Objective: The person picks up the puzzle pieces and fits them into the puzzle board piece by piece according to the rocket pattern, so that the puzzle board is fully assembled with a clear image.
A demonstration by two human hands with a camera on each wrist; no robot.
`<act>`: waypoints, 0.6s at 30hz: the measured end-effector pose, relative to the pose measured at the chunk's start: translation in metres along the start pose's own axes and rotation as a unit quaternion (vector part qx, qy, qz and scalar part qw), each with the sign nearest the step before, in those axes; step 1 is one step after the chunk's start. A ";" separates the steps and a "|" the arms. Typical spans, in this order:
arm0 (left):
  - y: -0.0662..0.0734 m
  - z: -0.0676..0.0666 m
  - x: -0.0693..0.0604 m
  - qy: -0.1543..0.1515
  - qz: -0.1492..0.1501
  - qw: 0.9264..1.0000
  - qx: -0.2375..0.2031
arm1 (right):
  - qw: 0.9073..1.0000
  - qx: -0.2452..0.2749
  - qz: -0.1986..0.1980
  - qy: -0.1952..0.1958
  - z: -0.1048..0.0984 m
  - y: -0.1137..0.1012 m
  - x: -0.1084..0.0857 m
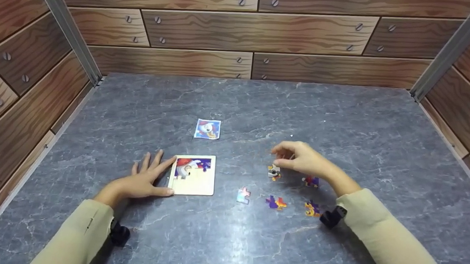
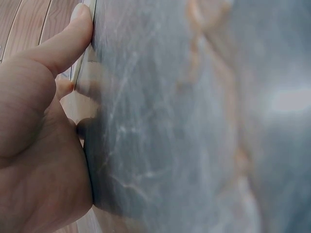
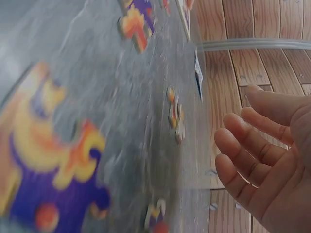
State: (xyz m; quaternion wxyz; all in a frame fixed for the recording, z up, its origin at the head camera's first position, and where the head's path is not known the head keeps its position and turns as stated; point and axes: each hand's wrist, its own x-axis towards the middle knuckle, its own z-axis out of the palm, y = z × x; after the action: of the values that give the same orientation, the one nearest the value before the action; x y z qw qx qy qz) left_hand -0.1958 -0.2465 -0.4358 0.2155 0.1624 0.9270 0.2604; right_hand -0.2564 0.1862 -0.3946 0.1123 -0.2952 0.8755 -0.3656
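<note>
A square wooden puzzle board (image 1: 196, 184) lies left of centre in the head view; its upper and left parts hold fitted picture pieces, and bare pale wood shows elsewhere. My left hand (image 1: 146, 181) lies beside it with fingers spread, thumb and index finger touching its left edge. Over a grey and yellow puzzle piece (image 1: 274, 172) hovers my right hand (image 1: 298, 157), its fingers loosely bent. In the right wrist view a gap shows between the fingertips and that piece (image 3: 175, 116) on the table, and nothing is in the hand.
Loose pieces lie around the right hand: a pale blue and pink piece (image 1: 243, 195), a purple and orange one (image 1: 275, 202), a yellow and purple one (image 1: 312, 208), and a red and purple one (image 1: 311, 181) partly under the wrist. A small picture card (image 1: 207, 129) lies behind the board.
</note>
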 end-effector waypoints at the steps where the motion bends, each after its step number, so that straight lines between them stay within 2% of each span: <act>1: 0.000 0.000 0.000 0.000 0.000 1.000 -0.001 | 1.000 -0.001 0.002 0.001 -0.001 0.002 -0.002; 18: 0.000 0.000 -0.002 -0.003 0.009 1.000 -0.006 | 0.999 -0.019 -0.004 -0.027 0.001 0.024 -0.012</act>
State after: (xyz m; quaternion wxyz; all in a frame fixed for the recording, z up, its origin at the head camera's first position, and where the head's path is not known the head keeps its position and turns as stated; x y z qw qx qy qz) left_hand -0.1944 -0.2469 -0.4353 0.2165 0.1703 0.9233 0.2677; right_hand -0.2566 0.2060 -0.4125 0.1291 -0.3102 0.8780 -0.3409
